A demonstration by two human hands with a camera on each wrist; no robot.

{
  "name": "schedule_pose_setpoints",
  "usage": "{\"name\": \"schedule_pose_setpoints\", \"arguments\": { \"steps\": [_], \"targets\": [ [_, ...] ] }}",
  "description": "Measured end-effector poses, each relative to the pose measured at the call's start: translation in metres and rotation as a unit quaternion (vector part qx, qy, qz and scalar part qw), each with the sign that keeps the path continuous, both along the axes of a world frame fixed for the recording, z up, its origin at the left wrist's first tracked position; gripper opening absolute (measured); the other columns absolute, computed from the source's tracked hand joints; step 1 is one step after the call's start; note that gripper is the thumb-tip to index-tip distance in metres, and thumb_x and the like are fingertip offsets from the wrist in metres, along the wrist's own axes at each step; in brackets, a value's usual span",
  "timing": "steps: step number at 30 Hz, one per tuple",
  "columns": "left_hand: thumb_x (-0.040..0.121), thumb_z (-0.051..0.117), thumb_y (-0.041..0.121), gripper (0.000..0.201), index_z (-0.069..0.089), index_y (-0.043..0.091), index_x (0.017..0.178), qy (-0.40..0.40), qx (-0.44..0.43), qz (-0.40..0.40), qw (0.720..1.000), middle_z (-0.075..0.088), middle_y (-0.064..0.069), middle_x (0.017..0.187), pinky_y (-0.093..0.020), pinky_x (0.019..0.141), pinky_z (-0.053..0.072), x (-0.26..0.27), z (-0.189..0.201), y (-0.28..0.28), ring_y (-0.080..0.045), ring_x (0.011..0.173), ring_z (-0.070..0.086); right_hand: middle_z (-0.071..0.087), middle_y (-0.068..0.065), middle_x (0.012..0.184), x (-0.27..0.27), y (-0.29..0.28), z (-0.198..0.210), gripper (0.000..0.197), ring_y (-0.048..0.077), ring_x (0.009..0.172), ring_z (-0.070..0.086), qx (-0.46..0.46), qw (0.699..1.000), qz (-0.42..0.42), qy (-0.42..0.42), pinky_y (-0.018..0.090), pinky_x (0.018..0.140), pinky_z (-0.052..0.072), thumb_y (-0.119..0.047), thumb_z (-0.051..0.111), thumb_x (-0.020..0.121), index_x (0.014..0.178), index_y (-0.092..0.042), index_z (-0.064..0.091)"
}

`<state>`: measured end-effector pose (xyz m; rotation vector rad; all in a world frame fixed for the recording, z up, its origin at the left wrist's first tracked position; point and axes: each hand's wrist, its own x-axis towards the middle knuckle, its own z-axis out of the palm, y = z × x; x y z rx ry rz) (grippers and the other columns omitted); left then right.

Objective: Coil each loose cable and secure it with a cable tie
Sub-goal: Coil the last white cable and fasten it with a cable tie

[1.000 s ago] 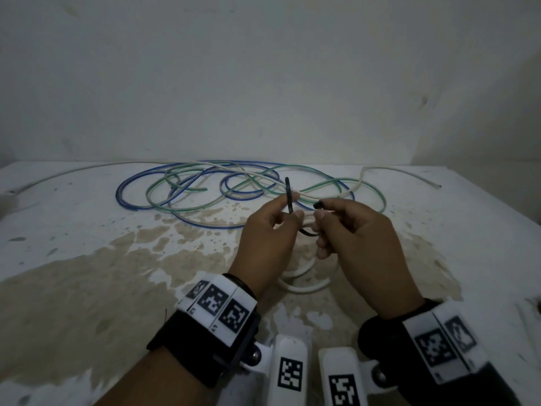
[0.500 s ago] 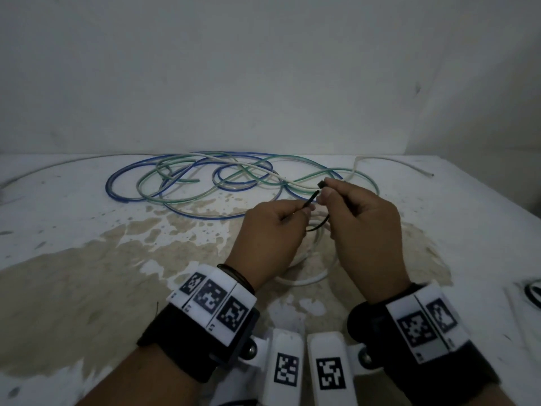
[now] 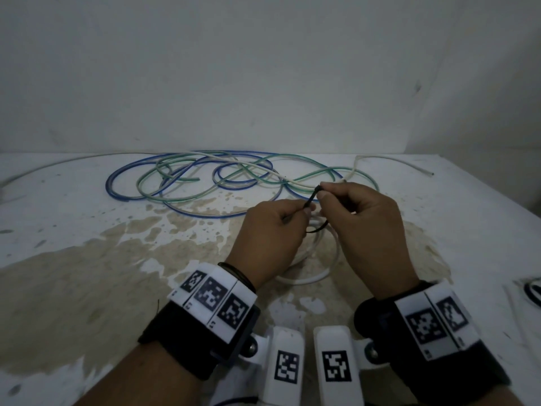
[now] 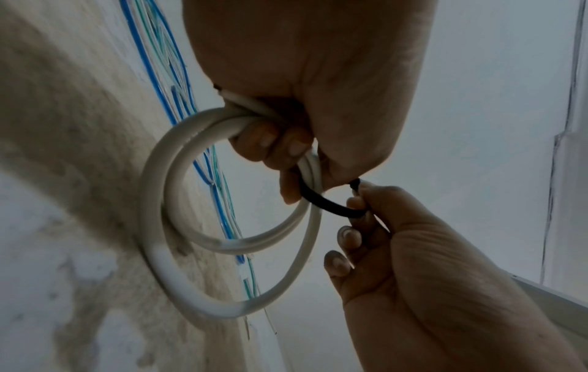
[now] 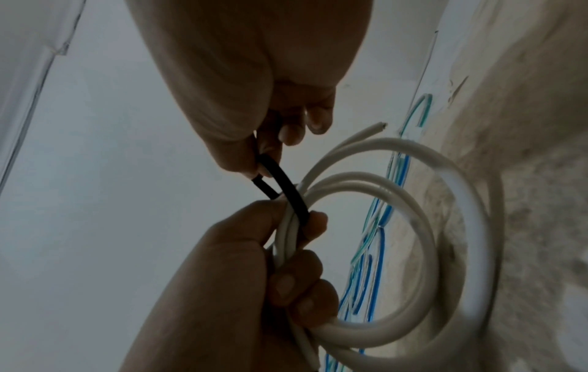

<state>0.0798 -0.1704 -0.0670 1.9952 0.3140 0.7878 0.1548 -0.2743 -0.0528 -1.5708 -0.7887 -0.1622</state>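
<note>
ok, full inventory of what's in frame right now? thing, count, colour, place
coiled cable: 1, white, held above the table at its centre
cable tie: 1, black, looped round the coil, not visibly fastened
loose cables: several, blue, green and white, tangled at the table's back
table: 1, white with brown stains
wall: 1, pale, behind the table
dark item: 1, at the right edge, unclear
left hand: grips coil and tie
right hand: pinches the tie's end

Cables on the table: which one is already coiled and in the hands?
The white cable: the left hand grips its coiled loops, and the right hand pinches a black tie around them. The blue cable and green cable lie loose behind.
</note>
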Motion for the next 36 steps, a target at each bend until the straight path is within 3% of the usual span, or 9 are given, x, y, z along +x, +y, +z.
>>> {"name": "schedule_pose_setpoints", "arguments": {
  "steps": [4,7,10,13,16,20,26,30,36],
  "targets": [
    [0.093,0.055,0.011,0.021,0.075,0.014,0.1,-0.005,0.012,0.0,1.0,0.06,0.022,0.065,-0.006,0.058,0.039,0.0,-0.001,0.0,0.008,0.063,0.059,0.064,-0.019,0.057,0.0,-0.005,0.005,0.02,-0.007,0.057,0.059,0.013,0.998,0.057,0.037,0.006,0.058,0.042,-0.009,0.063,0.088,0.072,-0.022,0.067],
    [0.093,0.054,0.014,0.024,0.075,0.02,0.102,-0.018,0.05,-0.009,0.999,0.065,0.015,0.067,-0.016,0.06,0.047,-0.001,-0.003,-0.002,-0.002,0.064,0.062,0.066,-0.015,0.058,0.002,-0.006,0.005,0.015,-0.005,0.055,0.06,0.007,0.994,0.085,0.067,0.008,0.056,0.044,-0.007,0.064,0.086,0.075,-0.016,0.066],
    [0.089,0.046,0.02,0.031,0.074,0.023,0.102,-0.03,0.097,-0.013,0.995,0.064,0.008,0.063,-0.017,0.054,0.042,-0.001,-0.004,-0.004,-0.007,0.06,0.058,0.067,-0.009,0.058,0.003,-0.005,0.002,0.013,-0.001,0.057,0.061,-0.025,0.992,0.095,0.083,0.013,0.058,0.047,-0.008,0.066,0.085,0.074,-0.014,0.066],
    [0.09,0.048,0.02,0.029,0.074,0.021,0.103,-0.059,0.119,-0.005,0.991,0.062,0.015,0.068,-0.009,0.059,0.04,-0.002,-0.003,-0.007,0.006,0.067,0.057,0.067,-0.008,0.06,0.002,-0.005,0.002,0.015,0.001,0.058,0.061,-0.016,0.994,0.082,0.076,0.016,0.059,0.048,-0.009,0.066,0.085,0.072,-0.016,0.065],
    [0.087,0.052,0.027,0.027,0.072,0.021,0.104,-0.071,0.063,0.012,0.995,0.066,0.02,0.087,-0.004,0.072,0.043,0.001,-0.003,-0.009,0.015,0.082,0.058,0.062,-0.009,0.057,0.0,-0.007,0.005,0.016,-0.003,0.055,0.055,0.032,0.999,0.016,0.035,0.01,0.056,0.043,-0.009,0.066,0.084,0.071,-0.017,0.064],
    [0.085,0.05,0.033,0.027,0.073,0.019,0.085,-0.027,0.043,0.008,0.999,0.071,0.008,0.082,-0.019,0.071,0.047,0.003,-0.005,-0.008,0.0,0.078,0.062,0.059,-0.008,0.061,-0.003,-0.004,0.003,0.012,0.001,0.057,0.053,0.032,0.999,-0.039,-0.003,0.011,0.056,0.041,-0.013,0.067,0.083,0.073,-0.017,0.064],
    [0.086,0.054,0.027,0.025,0.076,0.015,0.085,-0.059,0.035,0.014,0.998,0.072,0.004,0.08,-0.032,0.074,0.051,0.002,-0.008,-0.004,-0.005,0.077,0.064,0.057,-0.008,0.057,-0.003,-0.002,0.004,0.015,-0.003,0.053,0.052,0.0,1.0,0.011,0.004,0.005,0.053,0.038,-0.006,0.067,0.083,0.07,-0.01,0.061],
    [0.087,0.056,0.021,0.021,0.076,0.017,0.082,-0.086,0.097,0.013,0.992,0.068,0.003,0.072,-0.029,0.066,0.047,0.002,-0.008,-0.008,-0.005,0.068,0.059,0.05,-0.006,0.048,-0.003,-0.003,0.005,0.023,-0.001,0.045,0.047,-0.008,0.999,0.034,0.018,0.007,0.048,0.037,-0.005,0.067,0.083,0.063,-0.013,0.058],
    [0.088,0.05,0.028,0.027,0.075,0.019,0.091,-0.056,0.016,-0.008,0.998,0.072,0.01,0.083,-0.022,0.075,0.051,0.002,-0.004,-0.009,0.001,0.08,0.065,0.054,-0.009,0.055,-0.008,-0.003,0.003,0.02,-0.002,0.057,0.051,0.033,0.998,-0.044,-0.034,0.004,0.057,0.036,-0.01,0.068,0.082,0.065,-0.013,0.058]
  ]
}}
